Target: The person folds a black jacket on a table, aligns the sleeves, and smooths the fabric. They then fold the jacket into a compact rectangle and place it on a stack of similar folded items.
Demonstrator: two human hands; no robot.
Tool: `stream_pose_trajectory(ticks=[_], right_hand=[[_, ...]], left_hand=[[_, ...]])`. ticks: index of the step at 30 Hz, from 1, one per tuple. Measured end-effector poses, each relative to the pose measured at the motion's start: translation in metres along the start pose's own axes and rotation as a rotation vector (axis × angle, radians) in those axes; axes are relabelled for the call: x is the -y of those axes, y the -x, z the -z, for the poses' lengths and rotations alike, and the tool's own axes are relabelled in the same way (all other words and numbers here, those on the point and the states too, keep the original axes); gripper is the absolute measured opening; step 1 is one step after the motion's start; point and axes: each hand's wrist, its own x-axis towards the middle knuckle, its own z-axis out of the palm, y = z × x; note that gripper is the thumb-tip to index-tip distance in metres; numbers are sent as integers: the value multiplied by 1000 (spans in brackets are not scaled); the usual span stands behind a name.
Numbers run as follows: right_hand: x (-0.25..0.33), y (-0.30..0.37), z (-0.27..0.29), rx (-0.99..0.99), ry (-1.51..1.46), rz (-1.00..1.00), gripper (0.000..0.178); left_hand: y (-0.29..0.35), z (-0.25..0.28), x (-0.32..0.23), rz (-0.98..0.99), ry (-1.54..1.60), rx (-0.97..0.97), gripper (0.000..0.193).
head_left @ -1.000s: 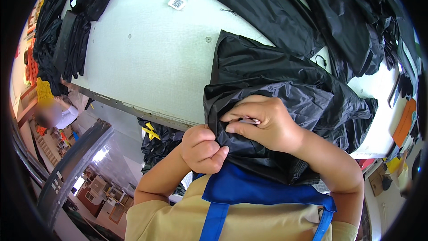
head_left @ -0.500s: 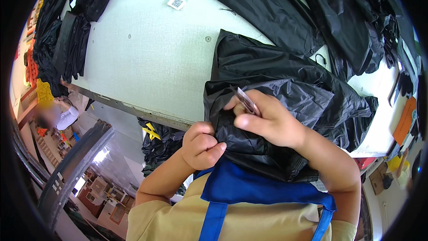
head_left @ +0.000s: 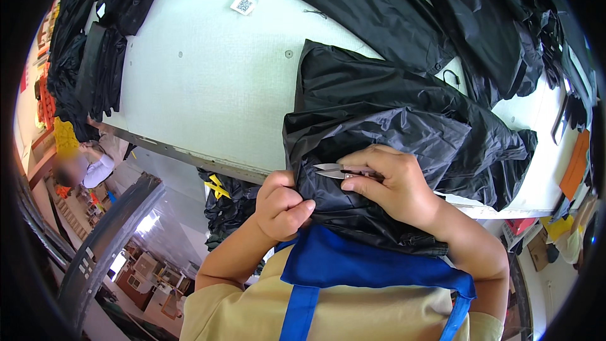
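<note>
A shiny black garment point(head_left: 385, 132) lies bunched at the near edge of the table and hangs over toward my blue apron. My left hand point(head_left: 281, 207) is closed on the garment's left edge, with the thumb pressed against the curled fingers. Thread snips point(head_left: 344, 172) with two pointed metal blades sit in my right hand point(head_left: 394, 183), held between thumb and fingers. Their blades point left, slightly apart at the tips, just over the black fabric. Whether they touch it I cannot tell.
Pale table point(head_left: 208, 76) with a white tag point(head_left: 245, 3) at its far side. More black garments point(head_left: 379, 12) lie far right, and a black pile point(head_left: 101, 69) lies left. A yellow strip point(head_left: 216, 186) rests on black fabric below the edge. A person point(head_left: 95, 164) is at far left.
My right hand has turned and lowered slightly, so the snips' blades now show clearly, pointing left. The left hand keeps its hold on the fabric, nearly unmoved.
</note>
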Motion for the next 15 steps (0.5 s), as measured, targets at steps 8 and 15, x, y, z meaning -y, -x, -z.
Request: stream_pose_trajectory(ticks=[8, 15], right_hand=[[-4, -1, -6, -2, -123, -47, 25], [-9, 1, -8, 10, -255, -113, 25]], left_hand=[[0, 2, 0, -11, -13, 1, 29], [-1, 2, 1, -15, -18, -6, 30]])
